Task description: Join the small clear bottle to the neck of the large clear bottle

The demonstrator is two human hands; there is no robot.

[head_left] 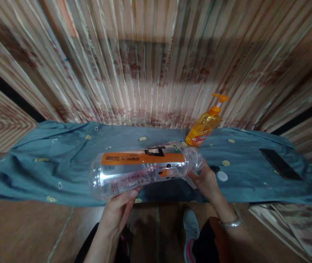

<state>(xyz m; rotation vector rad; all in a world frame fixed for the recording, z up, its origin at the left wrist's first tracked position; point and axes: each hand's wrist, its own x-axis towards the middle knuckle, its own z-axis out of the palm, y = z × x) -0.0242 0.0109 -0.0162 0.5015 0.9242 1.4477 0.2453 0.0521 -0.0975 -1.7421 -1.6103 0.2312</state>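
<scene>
A large clear plastic bottle (142,166) with an orange and silver label lies sideways in the air over the cloth, its neck to the right. My left hand (121,204) is closed on its underside near the base, thumb along the near side; the other fingers are mostly hidden. At the neck end my right hand (204,177) grips the bottle, with a silver bracelet on that wrist. No cap shows on the mouth. Just right of my right hand, a white cap (222,176) and a small black piece (215,168) rest on the cloth.
A pump bottle (204,126) of orange liquid stands at the back of the blue-green cloth (71,160). A dark phone (280,164) lies to the right. Striped curtains (145,73) hang behind. Below are the tiled floor (63,226) and a grey shoe (191,224).
</scene>
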